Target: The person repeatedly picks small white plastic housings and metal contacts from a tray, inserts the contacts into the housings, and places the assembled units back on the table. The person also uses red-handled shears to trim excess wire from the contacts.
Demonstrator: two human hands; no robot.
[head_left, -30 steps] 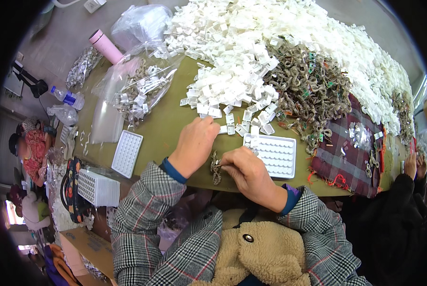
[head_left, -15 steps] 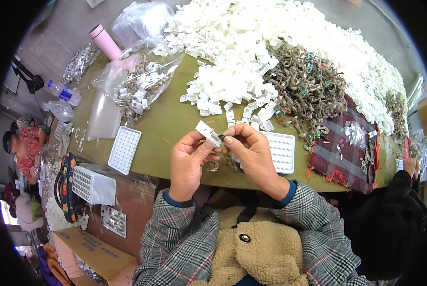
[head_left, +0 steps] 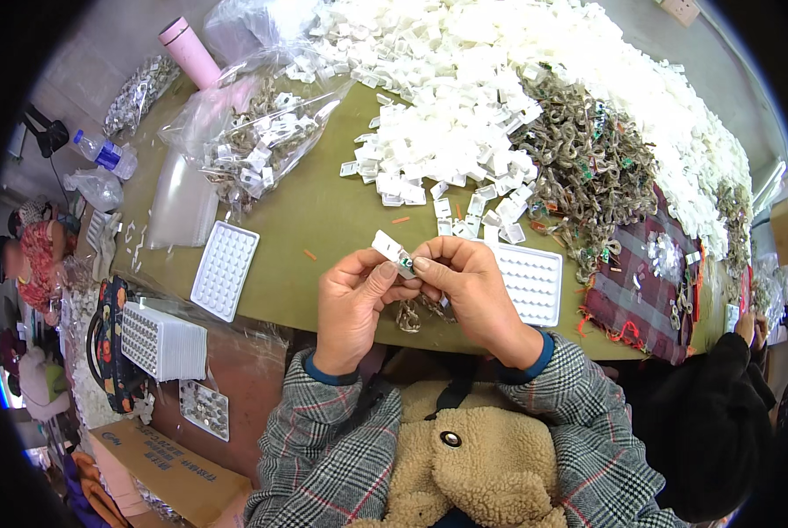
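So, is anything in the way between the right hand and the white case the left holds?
Nothing visible: the left hand holds the white case, and the right hand is right beside it, a small green part by its thumb.

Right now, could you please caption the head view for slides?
Left hand holds a white case, right hand pinches a green part; white heap beyond.

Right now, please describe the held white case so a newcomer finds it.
Find the green table, then the left hand and right hand near its front edge. The white case sticks up between them. Unlike the loose cases piled beyond, it is held, with a green part at its lower end.
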